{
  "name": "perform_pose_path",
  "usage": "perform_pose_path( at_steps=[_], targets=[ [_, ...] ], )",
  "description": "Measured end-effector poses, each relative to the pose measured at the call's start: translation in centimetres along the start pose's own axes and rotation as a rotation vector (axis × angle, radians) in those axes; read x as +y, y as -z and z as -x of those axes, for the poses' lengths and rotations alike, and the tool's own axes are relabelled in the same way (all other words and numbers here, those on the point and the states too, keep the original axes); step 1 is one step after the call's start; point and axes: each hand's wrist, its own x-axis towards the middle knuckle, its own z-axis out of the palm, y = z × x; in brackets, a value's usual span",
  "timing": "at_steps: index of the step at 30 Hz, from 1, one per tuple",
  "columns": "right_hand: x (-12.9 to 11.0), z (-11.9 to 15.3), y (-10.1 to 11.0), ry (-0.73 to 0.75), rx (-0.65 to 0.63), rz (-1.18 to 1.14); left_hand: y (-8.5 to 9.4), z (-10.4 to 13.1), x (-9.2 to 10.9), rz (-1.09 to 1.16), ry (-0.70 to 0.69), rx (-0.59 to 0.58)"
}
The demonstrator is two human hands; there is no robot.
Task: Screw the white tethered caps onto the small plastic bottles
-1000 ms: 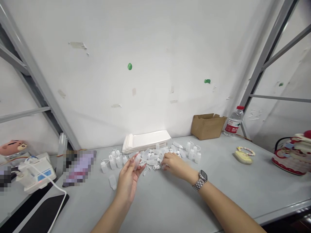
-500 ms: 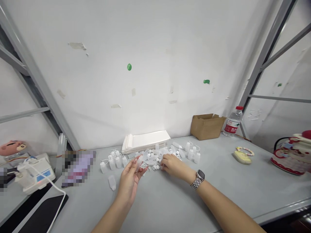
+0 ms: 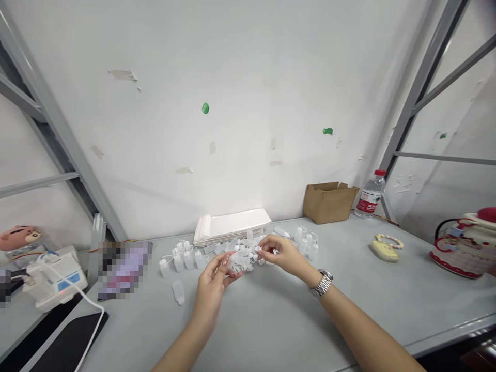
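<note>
My left hand (image 3: 214, 273) is closed round a small translucent squeeze bottle (image 3: 236, 259), tilted with its end toward my right hand. With thumb and fingertips together, my right hand (image 3: 282, 254) pinches a small white cap (image 3: 258, 249), partly hidden by the fingers. Behind and between the hands lies a pile of loose bottles and caps (image 3: 243, 251). Several capped bottles (image 3: 188, 259) stand to the left of the pile, and more capped bottles (image 3: 313, 251) stand to its right. One uncapped bottle (image 3: 179, 292) lies on the table left of my left hand.
A stack of white trays or sheets (image 3: 236, 226) rests against the wall. An open cardboard box (image 3: 329, 203) and a water bottle (image 3: 370, 196) stand back right. Farther right are a yellow case (image 3: 383, 251) and a patterned bag (image 3: 461, 248). A white power strip (image 3: 58, 276) sits at left.
My right hand has lifted from the pile with a small white cap and turned toward my left hand. The left hand has shifted slightly right with its bottle.
</note>
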Motion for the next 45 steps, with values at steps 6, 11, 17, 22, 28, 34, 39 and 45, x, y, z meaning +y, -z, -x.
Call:
perform_pose_path(
  at_steps=[6,11,17,22,28,34,39,45],
  targets=[
    [-1.5,0.6,-0.6,0.036,-0.042,-0.142,-0.3,0.5,0.2,-0.107,-0.027,-0.109],
    [-2.1,0.8,-0.7,0.031,-0.086,-0.149,-0.2,0.2,-0.1,-0.13,-0.048,-0.126],
    [-1.7,1.0,-0.9,0.222,-0.035,0.038,0.0,0.0,0.0,-0.129,-0.1,-0.117],
    [-1.1,1.0,-1.2,0.313,-0.01,0.085,0.2,0.0,0.3,-0.143,-0.081,-0.097],
    [-0.7,1.1,-1.9,0.26,0.025,0.016,0.2,0.0,0.2,-0.172,-0.064,-0.062],
    [-0.8,1.1,-2.4,0.074,-0.034,0.012,0.2,0.2,0.2,-0.252,-0.102,0.007],
    [-0.7,0.8,-3.0,-0.022,-0.026,0.061,0.0,0.1,-0.3,-0.214,-0.117,0.002],
    [-0.8,0.9,-3.2,-0.026,-0.008,-0.219,-0.2,0.4,-0.5,-0.21,-0.118,0.061]
  ],
)
